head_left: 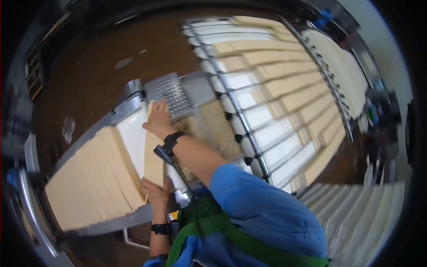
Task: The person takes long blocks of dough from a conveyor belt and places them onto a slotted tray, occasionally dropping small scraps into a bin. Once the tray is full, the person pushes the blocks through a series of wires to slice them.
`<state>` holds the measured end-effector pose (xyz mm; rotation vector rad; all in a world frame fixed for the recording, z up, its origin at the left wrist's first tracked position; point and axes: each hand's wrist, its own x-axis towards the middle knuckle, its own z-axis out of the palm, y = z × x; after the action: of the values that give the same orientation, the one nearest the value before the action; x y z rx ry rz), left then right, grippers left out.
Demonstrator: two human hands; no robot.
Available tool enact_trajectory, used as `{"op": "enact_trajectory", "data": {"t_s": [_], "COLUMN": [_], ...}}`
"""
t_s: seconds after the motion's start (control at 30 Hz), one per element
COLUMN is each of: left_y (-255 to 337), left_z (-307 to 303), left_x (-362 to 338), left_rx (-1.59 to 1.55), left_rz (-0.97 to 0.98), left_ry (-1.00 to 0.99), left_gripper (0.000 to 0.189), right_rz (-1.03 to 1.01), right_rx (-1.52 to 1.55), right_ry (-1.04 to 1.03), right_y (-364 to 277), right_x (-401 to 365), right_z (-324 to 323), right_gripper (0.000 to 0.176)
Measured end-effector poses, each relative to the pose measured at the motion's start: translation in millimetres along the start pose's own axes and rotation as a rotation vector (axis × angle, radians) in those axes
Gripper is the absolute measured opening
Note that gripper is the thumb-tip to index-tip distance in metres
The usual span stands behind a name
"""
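A long, flat, cream-coloured slab (154,151) lies lengthwise between my two hands. I cannot make out what it is made of. At its far end my right hand (159,119) grips it, fingers curled over the edge. The near end is in my left hand (155,192), thumb and fingers closed around it. Left of the slab, a row of similar cream slabs (91,178) stands packed side by side on a metal-edged table, with a bare white strip (132,135) between. A black-handled lever (163,155) rises beside my right wrist.
To the right, a large rack (242,111) with metal rods carries several cream slabs over white surfaces. A perforated metal plate (168,94) sits beyond my right hand. White ridged sheeting (356,218) is at lower right. The brown floor (102,49) has scraps on it.
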<state>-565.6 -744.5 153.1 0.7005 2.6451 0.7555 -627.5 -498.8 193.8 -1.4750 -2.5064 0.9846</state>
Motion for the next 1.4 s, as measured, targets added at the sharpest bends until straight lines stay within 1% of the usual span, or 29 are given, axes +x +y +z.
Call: {"op": "enact_trajectory", "data": {"t_s": [0.07,0.1,0.17,0.2,0.27,0.3,0.33,0.37,0.4,0.43,0.47,0.5,0.53,0.57,0.6,0.63,0.67,0.77,0.83,0.97,1.03,1.07,1.13,1.2,1.23,1.3,1.33,1.4], "left_y": [14.4,24.0,45.2,63.0,112.2,135.3,154.1,171.0,188.6,203.7,216.4,227.2,232.8,234.6,234.8,226.3,230.0,242.9,251.6,269.1,278.4,280.6,282.4,289.8,290.9,290.0,288.9,281.3], "left_z": [-4.7,-5.0,-6.1,-6.4,-3.1,1.4,6.1,10.1,13.7,16.7,19.8,24.2,30.8,39.1,49.5,66.2,74.4,89.9,96.6,107.5,122.4,133.7,161.4,179.4,183.2,171.5,163.1,135.5], "left_x": [6.1,6.2,4.2,2.0,-7.4,-17.4,-29.2,-41.9,-55.9,-70.2,-83.1,-95.8,-109.9,-124.1,-135.1,-143.7,-149.4,-163.8,-172.5,-181.4,-183.7,-185.4,-190.2,-188.7,-184.6,-173.1,-164.8,-136.8], "left_rx": [0.086,0.055,-0.020,-0.049,-0.111,-0.173,-0.113,-0.050,-0.087,-0.122,-0.133,-0.146,-0.140,-0.132,-0.126,-0.104,-0.082,-0.052,-0.089,-0.038,-0.051,-0.116,-0.253,-0.405,-0.479,-0.547,-0.583,-0.613], "left_rz": [-0.038,0.081,0.313,0.404,0.561,0.657,0.789,0.920,0.981,1.035,1.142,1.245,1.264,1.282,1.298,1.270,1.248,1.196,1.186,1.121,1.125,1.151,1.201,1.231,1.243,1.088,1.008,0.957], "left_ry": [-0.053,-0.017,0.048,-0.009,-0.112,-0.168,-0.236,-0.300,-0.488,-0.677,-0.784,-0.889,-0.954,-1.021,-1.083,-1.134,-1.124,-1.094,-1.074,-1.112,-1.127,-1.093,-1.027,-0.927,-0.871,-0.910,-0.923,-0.841], "left_gripper": [0.089,0.087,0.085,0.084,0.081,0.077,0.076,0.076,0.074,0.072,0.070,0.069,0.067,0.066,0.065,0.060,0.059,0.058,0.058,0.060,0.058,0.055,0.048,0.035,0.029,0.018,0.014,0.009], "right_rz": [0.103,0.144,0.118,0.101,0.244,0.307,0.399,0.555,0.612,0.714,0.808,0.848,0.886,0.920,0.893,0.862,0.829,0.890,0.900,0.961,0.965,0.969,0.906,0.854,0.838,0.787,0.728,0.582], "right_rx": [0.251,0.374,0.482,0.523,0.546,0.439,0.353,0.348,0.319,0.389,0.458,0.329,0.202,0.078,-0.019,-0.116,-0.212,-0.185,-0.116,-0.042,-0.116,-0.153,-0.215,-0.228,-0.213,-0.189,-0.173,-0.139], "right_ry": [0.141,0.215,0.511,0.661,0.801,0.914,0.947,0.987,0.976,0.892,0.804,0.697,0.585,0.470,0.438,0.403,0.364,0.233,0.241,0.308,0.378,0.417,0.552,0.681,0.662,0.613,0.623,0.618], "right_y": [35.4,51.8,99.2,126.4,181.4,216.1,258.7,290.6,332.2,355.1,375.0,402.2,433.6,452.2,455.7,458.2,462.5,504.3,513.3,518.7,518.5,517.2,511.3,497.2,489.8,469.4,456.6,426.0], "right_x": [-20.4,-30.0,-61.7,-84.4,-134.9,-158.5,-178.0,-202.9,-226.3,-252.0,-272.8,-288.8,-301.5,-307.8,-307.4,-305.3,-302.2,-284.3,-279.9,-279.3,-279.9,-279.4,-282.1,-281.8,-280.6,-275.5,-276.7,-279.0], "right_z": [-23.5,-35.8,-72.8,-95.6,-146.0,-163.0,-179.5,-193.7,-207.7,-222.9,-236.8,-244.8,-244.2,-243.8,-251.5,-261.6,-269.4,-287.2,-292.2,-299.3,-302.1,-301.7,-291.9,-278.9,-276.0,-272.3,-265.8,-246.3], "right_gripper": [0.085,0.084,0.078,0.075,0.067,0.070,0.074,0.080,0.082,0.082,0.083,0.079,0.076,0.074,0.067,0.062,0.059,0.062,0.063,0.061,0.060,0.061,0.061,0.062,0.062,0.063,0.063,0.064]}}
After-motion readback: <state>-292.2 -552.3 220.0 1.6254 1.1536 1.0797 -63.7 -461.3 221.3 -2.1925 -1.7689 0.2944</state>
